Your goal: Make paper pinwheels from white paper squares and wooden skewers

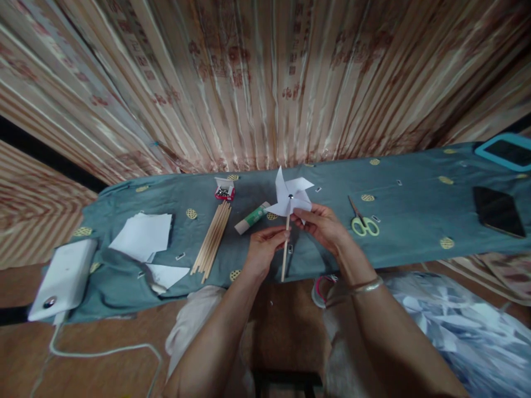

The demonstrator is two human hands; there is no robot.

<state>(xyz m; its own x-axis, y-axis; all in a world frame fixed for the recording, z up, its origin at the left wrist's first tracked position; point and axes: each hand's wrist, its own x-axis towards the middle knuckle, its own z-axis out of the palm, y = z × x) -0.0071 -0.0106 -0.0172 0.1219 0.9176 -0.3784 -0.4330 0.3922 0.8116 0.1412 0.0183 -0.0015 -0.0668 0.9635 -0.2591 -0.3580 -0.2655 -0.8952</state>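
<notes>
A white paper pinwheel (284, 200) with a shiny pin at its centre stands upright on a thin wooden stick (284, 260). My left hand (267, 246) pinches the stick between thumb and fingers, below the blades. Up at the pinwheel's lower right, my right hand (318, 225) is closed on a paper blade near the top of the stick; some of its fingers are hidden behind the paper. A green and white glue stick (253, 218) lies just left of the pinwheel. Yellow-green scissors (364, 224) rest to the right of my right hand.
Left on the cloth-covered table (406, 204) lie several wooden sticks (212, 240), a small red box of pins (224, 190), white paper sheets (143, 235) and a white device (64, 279) with a cable. A phone (498, 211) and blue-framed tablet (506, 151) are at right. Curtains hang behind.
</notes>
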